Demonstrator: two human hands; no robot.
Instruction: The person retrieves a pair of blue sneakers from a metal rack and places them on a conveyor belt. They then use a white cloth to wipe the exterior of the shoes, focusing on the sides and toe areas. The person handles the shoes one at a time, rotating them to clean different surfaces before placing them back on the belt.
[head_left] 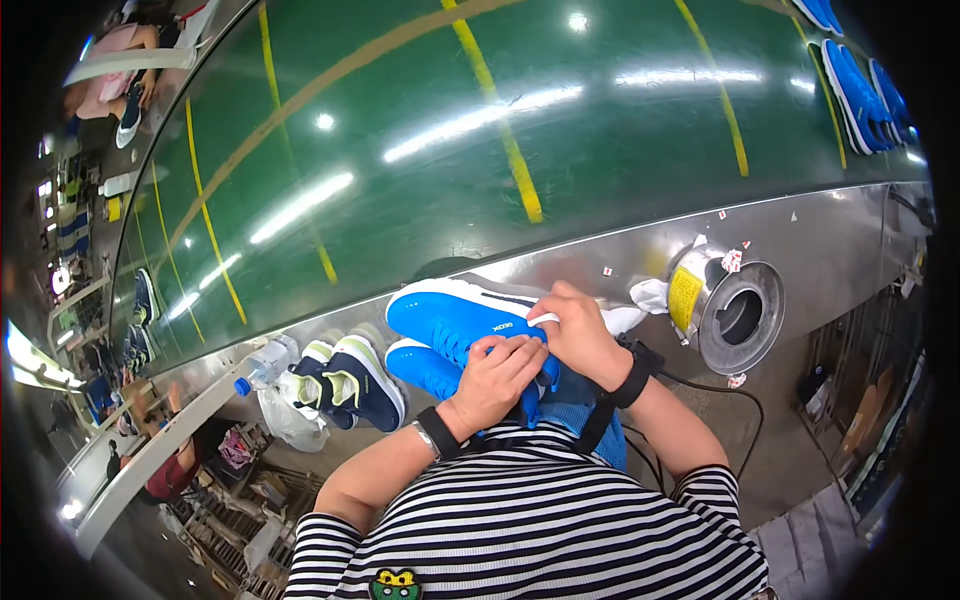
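Observation:
A bright blue sneaker [445,312] with a white sole lies on the steel edge of the bench, toe to the left. My right hand [578,335] grips its heel end from above. My left hand [497,380] is closed on the tongue and laces area, just below the right hand. A second blue sneaker [420,365] lies beside it, closer to me, partly hidden by my left hand. Both wrists wear black bands, and a black cable runs from the right one.
A pair of navy sneakers with pale green trim [345,378] sits to the left, next to a plastic bottle [262,366]. A round metal drum [728,305] stands at right. A green conveyor belt [480,130] carries more blue shoes [858,95]. Another person [180,470] sits lower left.

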